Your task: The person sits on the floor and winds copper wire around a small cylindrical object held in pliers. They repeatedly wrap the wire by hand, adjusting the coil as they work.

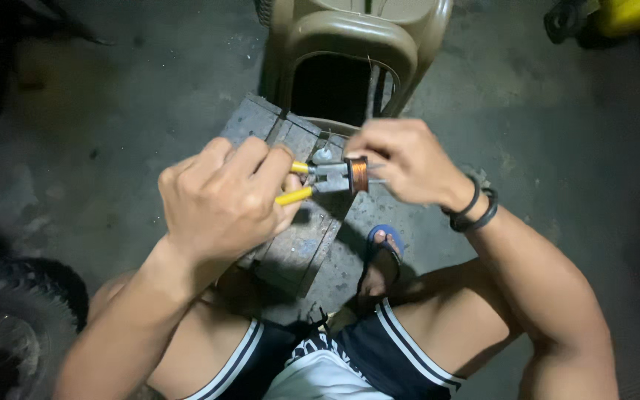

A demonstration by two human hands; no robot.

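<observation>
Left hand (224,200) grips yellow-handled pliers (318,180), whose nose bites a copper coil (359,175); right hand (401,159) pinches the coil, above a wooden block (298,248).

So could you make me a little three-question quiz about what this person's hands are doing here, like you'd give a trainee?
1. True or false: the left hand grips yellow-handled pliers.
2. What does the right hand hold at the pliers' tip? A) a copper wire coil B) a screwdriver C) a paintbrush
3. Fill in: the hands work above a worn wooden ____ on the concrete floor, in front of a beige plastic chair.

Key: 1 true. 2 A. 3 block.
</observation>
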